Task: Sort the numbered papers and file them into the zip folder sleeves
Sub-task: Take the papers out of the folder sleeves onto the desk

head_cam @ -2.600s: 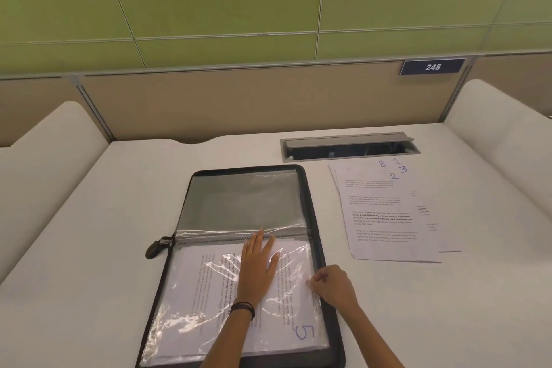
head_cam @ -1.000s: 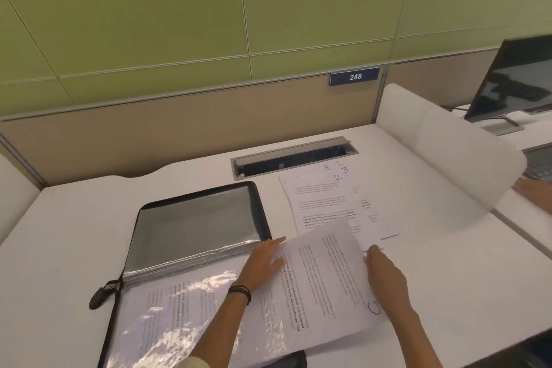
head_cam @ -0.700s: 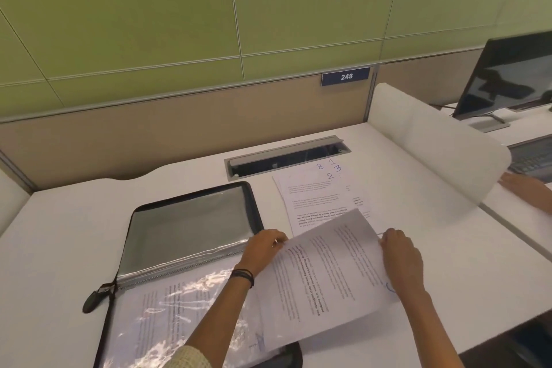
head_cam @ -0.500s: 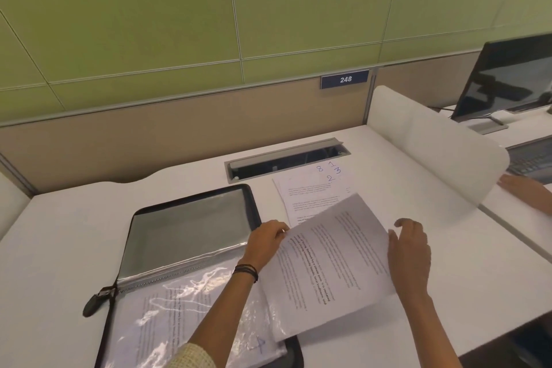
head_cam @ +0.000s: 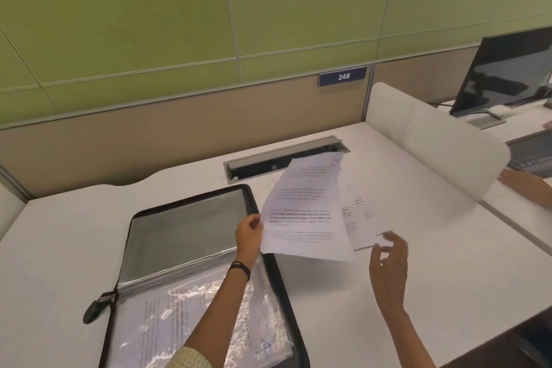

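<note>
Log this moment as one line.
left hand: holds white printed sheet aloft | right hand: open, empty | black zip folder: open on white desk

White desk (head_cam: 433, 263) had open cable tray (head_cam: 263, 163) at back; "248" sign (head_cam: 343, 76) on partition; monitor (head_cam: 510, 72) + keyboard (head_cam: 533, 154) far right.

the left hand (head_cam: 248, 233) pinches the left edge of a printed sheet (head_cam: 304, 212), held tilted in the air above the paper stack (head_cam: 360, 218) on the white desk (head_cam: 448, 263). the right hand (head_cam: 388, 261) hovers with loosely curled fingers just beside the stack's near corner, holding nothing. the zip folder (head_cam: 185, 224) lies open at left, a filed page under its clear sleeve (head_cam: 191, 317). a plate reading 248 (head_cam: 343, 76) sits on the partition behind.
</note>
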Motion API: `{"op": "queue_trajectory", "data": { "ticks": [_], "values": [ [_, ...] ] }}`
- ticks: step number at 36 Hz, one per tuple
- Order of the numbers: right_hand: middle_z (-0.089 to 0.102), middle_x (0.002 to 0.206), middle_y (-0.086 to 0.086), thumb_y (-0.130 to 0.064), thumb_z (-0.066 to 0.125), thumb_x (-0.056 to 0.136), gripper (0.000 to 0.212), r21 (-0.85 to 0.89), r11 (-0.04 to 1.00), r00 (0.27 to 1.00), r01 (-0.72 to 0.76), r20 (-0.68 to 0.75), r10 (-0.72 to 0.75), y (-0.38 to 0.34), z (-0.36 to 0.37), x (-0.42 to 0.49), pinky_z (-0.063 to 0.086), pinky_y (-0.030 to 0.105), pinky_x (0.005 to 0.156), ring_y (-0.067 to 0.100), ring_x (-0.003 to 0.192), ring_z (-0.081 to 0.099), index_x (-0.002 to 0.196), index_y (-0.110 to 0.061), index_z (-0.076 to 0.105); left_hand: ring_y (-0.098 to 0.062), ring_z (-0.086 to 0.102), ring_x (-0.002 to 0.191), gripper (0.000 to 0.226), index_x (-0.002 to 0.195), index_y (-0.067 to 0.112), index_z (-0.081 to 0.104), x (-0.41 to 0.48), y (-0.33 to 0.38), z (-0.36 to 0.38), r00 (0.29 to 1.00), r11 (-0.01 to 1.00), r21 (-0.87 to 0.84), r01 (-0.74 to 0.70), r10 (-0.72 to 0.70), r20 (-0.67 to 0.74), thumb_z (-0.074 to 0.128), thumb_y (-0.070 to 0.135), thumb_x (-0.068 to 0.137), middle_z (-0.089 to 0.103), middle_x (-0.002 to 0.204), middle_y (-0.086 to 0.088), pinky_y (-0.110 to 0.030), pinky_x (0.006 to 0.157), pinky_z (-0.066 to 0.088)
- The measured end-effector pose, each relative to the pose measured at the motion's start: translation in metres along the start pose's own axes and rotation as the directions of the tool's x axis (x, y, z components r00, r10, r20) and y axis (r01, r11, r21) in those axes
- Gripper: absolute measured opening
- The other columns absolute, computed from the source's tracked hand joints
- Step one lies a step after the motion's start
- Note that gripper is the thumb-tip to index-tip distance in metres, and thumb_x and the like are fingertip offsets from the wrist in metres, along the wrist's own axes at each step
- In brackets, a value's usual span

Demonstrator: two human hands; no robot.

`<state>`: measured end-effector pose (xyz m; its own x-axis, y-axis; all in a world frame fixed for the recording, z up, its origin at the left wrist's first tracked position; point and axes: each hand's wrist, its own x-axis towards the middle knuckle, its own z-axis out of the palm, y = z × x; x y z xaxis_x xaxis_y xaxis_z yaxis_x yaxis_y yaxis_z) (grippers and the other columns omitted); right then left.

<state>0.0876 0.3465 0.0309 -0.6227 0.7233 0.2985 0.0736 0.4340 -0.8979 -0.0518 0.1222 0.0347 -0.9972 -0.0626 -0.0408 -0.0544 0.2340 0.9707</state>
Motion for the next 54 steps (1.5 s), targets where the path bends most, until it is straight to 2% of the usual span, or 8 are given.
{"op": "queue_trajectory", "data": {
  "ticks": [5,12,23,28,33,38,42,54],
  "values": [
    [0.068,0.077,0.006,-0.023,0.051,0.095,0.017,0.087,0.950,0.930,-0.299,0.248,0.270,0.013,0.011,-0.016,0.045,0.028,0.056,0.021,0.061,0.063,0.083,-0.015,0.060,-0.018,0.060,0.084,0.016,0.096,0.007,0.061,-0.007,-0.016,0.002,0.994,0.990,-0.097,0.102,-0.099,0.034,0.049,-0.003,0.092,0.063,0.091,-0.003,-0.024,0.069,0.050],
    [0.073,0.083,0.011,-0.041,0.040,0.096,0.037,0.193,0.810,0.785,-0.553,0.445,0.430,0.004,0.015,-0.020,0.053,0.029,0.050,0.028,0.063,0.067,0.096,-0.014,0.065,-0.019,0.062,0.088,0.018,0.106,0.009,0.055,-0.022,-0.027,0.024,0.975,0.963,-0.180,0.202,-0.181,0.130,0.045,-0.002,0.095,0.063,0.096,-0.005,-0.021,0.063,0.055],
    [0.061,0.087,0.019,-0.005,0.062,0.088,0.018,0.279,0.731,0.776,-0.623,0.337,0.533,0.006,0.024,-0.015,0.056,0.028,0.047,0.029,0.059,0.066,0.101,0.005,0.055,-0.012,0.063,0.090,0.025,0.111,0.013,0.057,-0.032,-0.024,0.041,0.929,0.977,-0.105,0.187,-0.141,0.341,0.048,-0.002,0.093,0.060,0.104,-0.006,-0.019,0.067,0.054],
    [0.061,0.090,0.011,-0.002,0.058,0.090,0.029,0.334,0.699,0.775,-0.632,0.270,0.572,0.015,0.022,0.000,0.054,0.025,0.043,0.030,0.067,0.063,0.118,0.000,0.052,-0.013,0.055,0.112,0.035,0.113,0.029,0.056,-0.026,-0.034,0.024,0.923,0.981,0.165,-0.102,0.032,0.384,0.047,0.001,0.094,0.061,0.117,0.005,-0.021,0.096,0.045],
    [0.060,0.101,0.016,-0.002,0.055,0.092,0.033,0.330,0.672,0.748,-0.663,0.251,0.614,0.027,0.018,0.020,0.054,0.025,0.042,0.030,0.066,0.063,0.123,0.003,0.049,-0.009,0.032,0.136,0.038,0.133,0.022,0.049,-0.018,-0.058,-0.009,0.859,0.797,0.464,-0.387,0.128,0.496,0.047,0.011,0.097,0.042,0.143,0.008,-0.021,0.111,0.021],
    [0.058,0.105,0.017,-0.003,0.054,0.092,0.031,0.322,0.664,0.736,-0.675,0.227,0.638,0.032,0.019,0.033,0.052,0.023,0.041,0.028,0.066,0.061,0.122,0.005,0.049,-0.015,0.014,0.145,0.044,0.140,0.026,0.040,-0.010,-0.077,-0.042,0.826,0.692,0.553,-0.463,0.111,0.553,0.049,0.028,0.098,0.024,0.154,0.008,-0.030,0.117,0.006],
    [0.056,0.106,0.018,-0.003,0.053,0.093,0.029,0.318,0.657,0.727,-0.684,0.217,0.652,0.037,0.018,0.040,0.052,0.023,0.040,0.028,0.068,0.060,0.121,0.006,0.049,-0.007,0.000,0.142,0.074,0.142,0.041,0.019,-0.013,-0.092,-0.058,0.809,0.640,0.569,-0.516,0.148,0.568,0.021,0.081,0.079,0.012,0.152,0.017,-0.038,0.113,-0.011],
    [0.059,0.109,0.020,-0.021,0.043,0.099,0.035,0.316,0.638,0.708,-0.702,0.216,0.672,0.046,0.022,0.034,0.056,0.031,0.045,0.029,0.070,0.063,0.126,0.001,0.046,-0.007,-0.003,0.145,0.056,0.139,0.054,-0.002,-0.033,-0.108,-0.056,0.817,0.562,0.633,-0.532,0.144,0.559,0.000,0.072,0.085,0.007,0.154,0.018,-0.031,0.112,-0.024]
  ]
}}
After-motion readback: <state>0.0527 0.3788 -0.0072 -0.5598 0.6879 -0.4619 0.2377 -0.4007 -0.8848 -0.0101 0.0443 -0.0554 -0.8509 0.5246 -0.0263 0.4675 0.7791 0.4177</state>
